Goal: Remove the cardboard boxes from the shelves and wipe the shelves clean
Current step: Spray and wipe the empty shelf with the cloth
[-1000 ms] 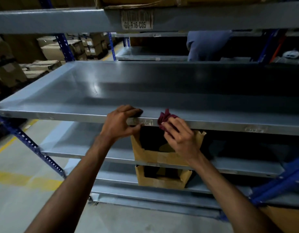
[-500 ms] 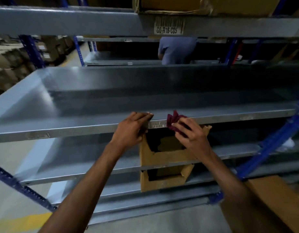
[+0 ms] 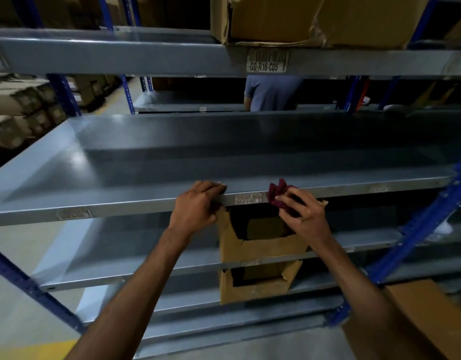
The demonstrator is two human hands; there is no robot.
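A bare grey metal shelf spans the view at chest height. My left hand grips its front lip, fingers curled over the top edge beside a small label. Just right of the label my right hand holds a dark red cloth against the same lip. On the shelf below stands an open cardboard box; another open box sits one shelf lower. A worn cardboard box rests on the shelf above.
Blue uprights frame the rack at right and lower left. A cardboard box stands at the lower right. Behind the rack a person in a blue shirt stands. Stacked boxes line the aisle at left.
My view has tilted upward and shifted right, bringing the upper box into sight. Both hands stay on the shelf's front lip with the cloth in my right hand.
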